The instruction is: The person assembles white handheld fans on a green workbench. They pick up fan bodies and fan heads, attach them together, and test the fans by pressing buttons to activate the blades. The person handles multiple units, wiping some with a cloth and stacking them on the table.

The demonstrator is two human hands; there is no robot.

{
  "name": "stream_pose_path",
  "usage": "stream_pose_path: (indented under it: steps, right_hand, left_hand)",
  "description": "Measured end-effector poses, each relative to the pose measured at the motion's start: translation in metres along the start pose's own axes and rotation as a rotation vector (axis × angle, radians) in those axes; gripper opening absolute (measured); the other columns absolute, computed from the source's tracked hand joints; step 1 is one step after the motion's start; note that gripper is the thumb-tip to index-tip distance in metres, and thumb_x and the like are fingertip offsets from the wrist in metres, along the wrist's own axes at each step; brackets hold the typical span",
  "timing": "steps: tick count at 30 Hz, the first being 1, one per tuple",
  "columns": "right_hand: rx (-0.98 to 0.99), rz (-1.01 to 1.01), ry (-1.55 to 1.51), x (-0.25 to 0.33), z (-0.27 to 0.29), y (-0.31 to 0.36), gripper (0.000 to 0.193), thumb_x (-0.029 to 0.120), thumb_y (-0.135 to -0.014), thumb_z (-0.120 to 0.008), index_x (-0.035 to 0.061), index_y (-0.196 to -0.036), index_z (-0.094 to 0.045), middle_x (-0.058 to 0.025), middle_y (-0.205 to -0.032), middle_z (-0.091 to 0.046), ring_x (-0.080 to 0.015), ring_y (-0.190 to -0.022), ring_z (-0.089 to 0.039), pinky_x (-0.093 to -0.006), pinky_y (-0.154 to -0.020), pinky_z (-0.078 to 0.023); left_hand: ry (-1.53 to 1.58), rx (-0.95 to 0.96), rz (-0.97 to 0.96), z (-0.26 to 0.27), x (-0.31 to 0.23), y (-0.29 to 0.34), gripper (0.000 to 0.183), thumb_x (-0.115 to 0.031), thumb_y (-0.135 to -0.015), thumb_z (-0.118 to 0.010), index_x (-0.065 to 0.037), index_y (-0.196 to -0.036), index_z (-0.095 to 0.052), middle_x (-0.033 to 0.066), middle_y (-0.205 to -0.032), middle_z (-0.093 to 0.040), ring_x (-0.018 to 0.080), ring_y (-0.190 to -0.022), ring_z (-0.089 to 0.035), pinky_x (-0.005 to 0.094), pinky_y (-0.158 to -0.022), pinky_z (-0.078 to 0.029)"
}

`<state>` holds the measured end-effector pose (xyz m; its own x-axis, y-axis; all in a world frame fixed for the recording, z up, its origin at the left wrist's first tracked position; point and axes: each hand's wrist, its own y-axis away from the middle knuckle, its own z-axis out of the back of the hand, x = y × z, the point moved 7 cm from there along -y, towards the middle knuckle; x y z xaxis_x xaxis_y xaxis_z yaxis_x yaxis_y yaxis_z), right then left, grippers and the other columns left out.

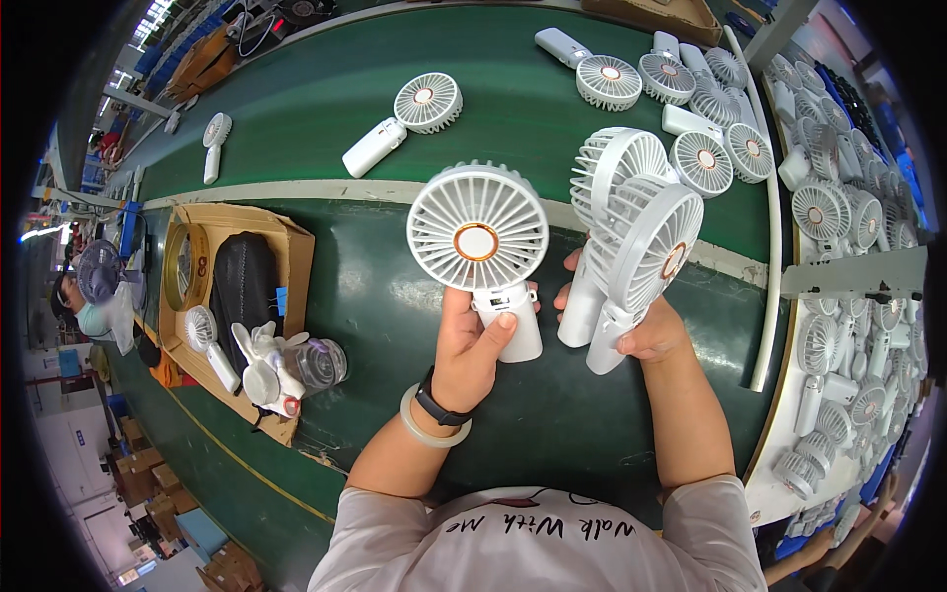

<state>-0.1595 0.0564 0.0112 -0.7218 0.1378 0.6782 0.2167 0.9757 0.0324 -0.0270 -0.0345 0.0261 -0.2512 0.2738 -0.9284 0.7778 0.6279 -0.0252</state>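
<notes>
My left hand [472,345] is closed round the handle of a white handheld fan [477,225], thumb on the front of the handle. The fan's round grille faces up, with an orange ring round its white centre. My right hand [651,331] grips two more white handheld fans side by side. The nearer fan [655,247] is turned partly edge-on, and the farther fan [617,168] stands behind it, partly covered. Both hands are above the green work surface [533,414], apart from each other.
On the green belt [296,123] beyond lie a single fan [400,123] and, at right, several more. A cardboard tray [296,266] at left holds a black pouch [245,286] and a small fan. A clear jar [321,363] stands beside it. Many fans fill a white table [764,483] at right.
</notes>
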Motion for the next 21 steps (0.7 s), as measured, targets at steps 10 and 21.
stream_pose_path:
  steps: [10,21]
  right_hand:
    - [-0.073,-0.025,-0.002,0.0004,0.0067,0.0002,0.097,0.016,-0.047,-0.086,0.0019,-0.130,-0.038,-0.0131,-0.123,-0.048,-0.0312,-0.105,-0.056,-0.0420,-0.081,-0.052]
    - [-0.069,-0.075,0.006,-0.0051,0.0067,0.0012,0.096,0.012,-0.045,-0.084,0.0024,-0.130,-0.041,-0.0106,-0.121,-0.052,-0.0308,-0.107,-0.056,-0.0414,-0.084,-0.049]
  left_hand:
    - [-0.071,0.062,-0.094,0.0031,-0.0031,0.0012,0.048,-0.017,-0.089,-0.055,-0.001,-0.127,-0.031,0.0189,-0.115,-0.051,0.0260,-0.098,-0.059,0.0410,-0.086,-0.049]
    - [-0.027,0.061,-0.073,0.0065,0.0019,-0.0018,0.045,-0.016,-0.090,-0.052,-0.001,-0.127,-0.031,0.0179,-0.114,-0.051,0.0253,-0.098,-0.059,0.0408,-0.085,-0.049]
